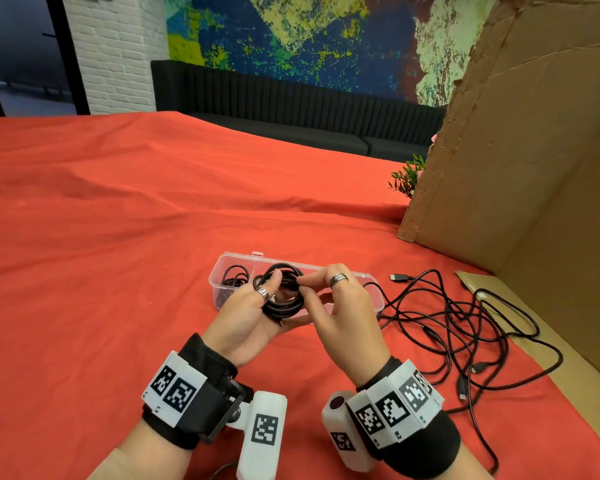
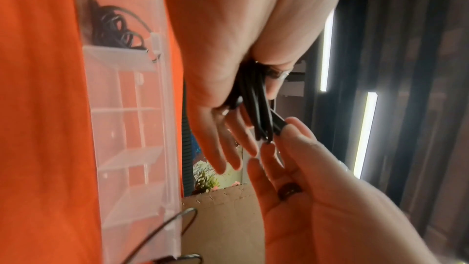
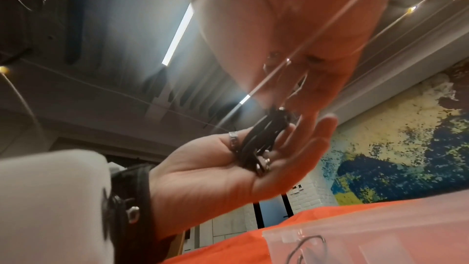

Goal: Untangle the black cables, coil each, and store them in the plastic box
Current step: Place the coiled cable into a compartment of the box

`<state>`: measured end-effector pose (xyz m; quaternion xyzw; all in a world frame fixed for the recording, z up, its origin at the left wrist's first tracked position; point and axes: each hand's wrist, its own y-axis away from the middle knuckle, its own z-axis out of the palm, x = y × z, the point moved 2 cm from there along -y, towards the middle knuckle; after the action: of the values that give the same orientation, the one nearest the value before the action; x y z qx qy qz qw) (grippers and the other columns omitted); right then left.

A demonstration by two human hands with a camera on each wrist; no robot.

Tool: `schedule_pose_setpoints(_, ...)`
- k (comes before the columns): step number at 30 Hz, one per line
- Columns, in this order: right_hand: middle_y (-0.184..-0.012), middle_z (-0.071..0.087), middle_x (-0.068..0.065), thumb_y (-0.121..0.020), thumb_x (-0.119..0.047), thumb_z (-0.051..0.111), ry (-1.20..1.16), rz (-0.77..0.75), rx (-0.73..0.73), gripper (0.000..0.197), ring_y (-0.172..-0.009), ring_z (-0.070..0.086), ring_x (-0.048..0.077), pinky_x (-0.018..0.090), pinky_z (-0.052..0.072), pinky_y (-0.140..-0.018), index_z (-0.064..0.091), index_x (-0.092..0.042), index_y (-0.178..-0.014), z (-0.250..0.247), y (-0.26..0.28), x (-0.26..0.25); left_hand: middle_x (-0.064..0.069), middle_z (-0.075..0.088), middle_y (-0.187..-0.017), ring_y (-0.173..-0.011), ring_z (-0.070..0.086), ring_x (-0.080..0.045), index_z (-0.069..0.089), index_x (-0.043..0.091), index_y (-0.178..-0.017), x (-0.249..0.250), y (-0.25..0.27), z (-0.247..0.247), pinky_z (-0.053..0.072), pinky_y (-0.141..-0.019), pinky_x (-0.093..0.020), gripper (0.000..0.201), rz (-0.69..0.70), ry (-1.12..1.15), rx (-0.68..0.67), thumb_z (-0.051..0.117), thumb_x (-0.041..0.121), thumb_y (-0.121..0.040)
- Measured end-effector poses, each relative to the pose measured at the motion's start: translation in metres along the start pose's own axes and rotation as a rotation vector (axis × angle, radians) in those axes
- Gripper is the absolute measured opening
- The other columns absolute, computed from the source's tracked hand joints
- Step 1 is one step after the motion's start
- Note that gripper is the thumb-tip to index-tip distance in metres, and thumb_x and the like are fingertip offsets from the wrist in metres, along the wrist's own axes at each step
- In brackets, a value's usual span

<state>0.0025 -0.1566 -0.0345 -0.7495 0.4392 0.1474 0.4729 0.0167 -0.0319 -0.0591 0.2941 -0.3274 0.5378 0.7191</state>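
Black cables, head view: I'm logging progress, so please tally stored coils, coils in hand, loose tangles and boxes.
plastic box: 1
stored coil in that box: 1
held coil, gripped by the left hand and pinched by the right hand: 1
loose tangle on the red cloth: 1 (separate cables in it cannot be counted)
Total: 4
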Motion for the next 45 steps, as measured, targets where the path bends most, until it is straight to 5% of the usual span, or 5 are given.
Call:
schedule_pose_setpoints(11, -0.085, 0.058, 0.003, -0.082, -0.015, 0.052, 0.022, -0.245, 0.005, 0.017, -0.082, 0.056, 0.008, 0.009, 0.042, -0.077, 0.065, -0.006, -0.089, 0.011, 0.007, -0.007, -0.006, 0.062, -0.088, -0.077, 0.064, -0.017, 0.063, 0.011, -0.1, 0.001, -0.006, -0.011, 0.055, -0.081, -0.038, 0.059, 0.117, 0.264, -0.119, 0.09, 0.027, -0.05)
schedule_pose_setpoints(18, -0.09, 0.066, 0.004, -0.082, -0.018, 0.056, 0.183, -0.406, 0.047, 0.01, -0.086, 0.067, 0.023, 0.035, 0.054, -0.063, 0.065, -0.014, -0.084, 0.013, 0.015, -0.001, -0.005, 0.061, -0.084, -0.083, 0.065, -0.018, 0.059, 0.012, -0.098, -0.001, -0.004, -0.008, 0.055, -0.067, -0.029, 0.065, 0.155, 0.234, -0.113, 0.093, 0.026, -0.044)
schedule_pose_setpoints(30, -0.079, 0.065, 0.006, -0.077, -0.01, 0.06, 0.123, -0.443, 0.066, 0.007, -0.073, 0.065, 0.025, 0.036, 0.053, -0.058, 0.067, -0.008, -0.077, 0.012, 0.015, 0.001, -0.004, 0.059, -0.069, -0.062, 0.061, -0.013, 0.064, 0.014, -0.087, 0.001, -0.001, -0.003, 0.05, -0.051, -0.021, 0.06, 0.158, 0.178, -0.079, 0.095, 0.02, -0.036)
schedule_pose_setpoints(35, -0.078, 0.065, 0.003, -0.078, -0.016, 0.057, 0.263, -0.47, 0.006, 0.015, -0.074, 0.063, 0.019, 0.031, 0.052, -0.057, 0.068, -0.008, -0.071, 0.014, 0.014, -0.002, -0.001, 0.054, -0.058, -0.051, 0.054, -0.009, 0.055, 0.011, -0.113, 0.002, 0.001, 0.004, 0.043, -0.041, -0.017, 0.09, 0.173, 0.194, -0.013, 0.094, 0.026, -0.034)
schedule_pose_setpoints(45, -0.076, 0.055, -0.001, -0.093, -0.021, 0.054, -0.256, 0.177, -0.314, 0.007, -0.051, 0.051, 0.007, 0.026, 0.047, -0.053, 0.057, -0.018, -0.099, -0.021, -0.036, -0.002, 0.0, 0.036, -0.054, -0.034, 0.028, -0.007, 0.044, 0.018, -0.128, 0.003, 0.004, -0.007, 0.021, -0.037, -0.014, 0.061, 0.161, -0.268, 0.122, 0.064, -0.005, -0.076)
